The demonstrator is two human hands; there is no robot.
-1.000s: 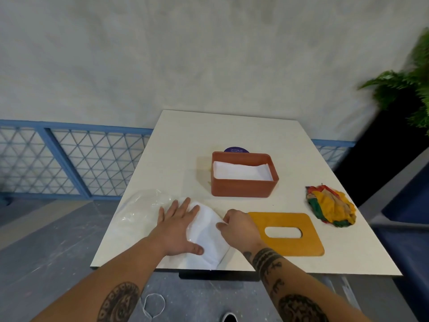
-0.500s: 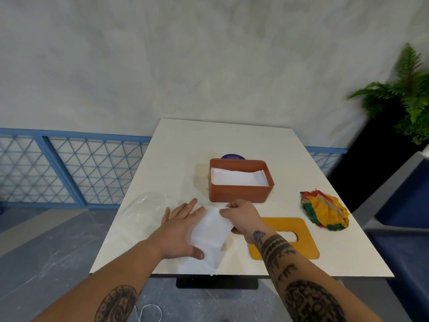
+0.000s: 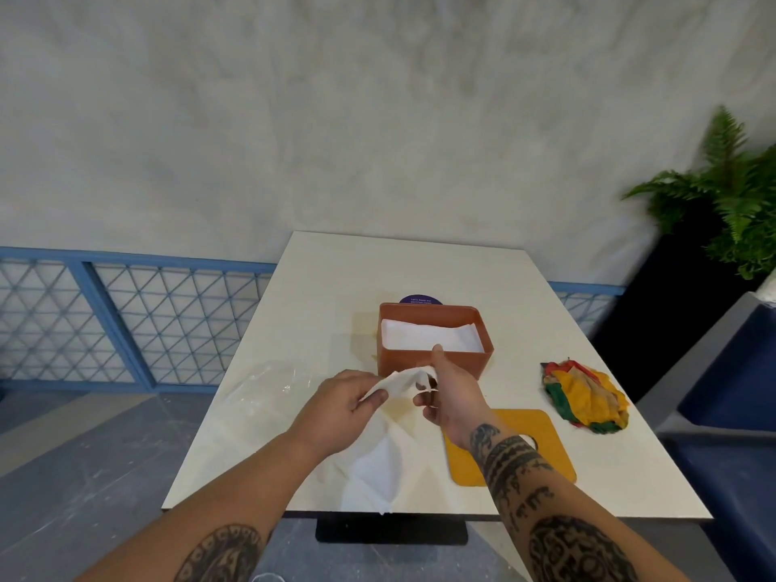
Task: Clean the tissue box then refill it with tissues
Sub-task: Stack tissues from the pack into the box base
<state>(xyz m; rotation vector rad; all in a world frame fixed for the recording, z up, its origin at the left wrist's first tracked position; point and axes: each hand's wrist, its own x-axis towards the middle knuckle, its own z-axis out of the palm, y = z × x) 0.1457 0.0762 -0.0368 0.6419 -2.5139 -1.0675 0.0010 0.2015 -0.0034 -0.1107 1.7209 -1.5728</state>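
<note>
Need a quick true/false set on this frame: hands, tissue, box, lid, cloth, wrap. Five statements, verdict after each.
1. Left hand and right hand both have a grip on the tissue. True.
2. The lid sits on the box. False: it lies flat on the table, partly under the right forearm.
3. The box is empty. False: white sheets lie inside it.
4. The cloth lies right of the box, with neither hand on it. True.
5. Clear wrap lies on the left part of the table. True.
</note>
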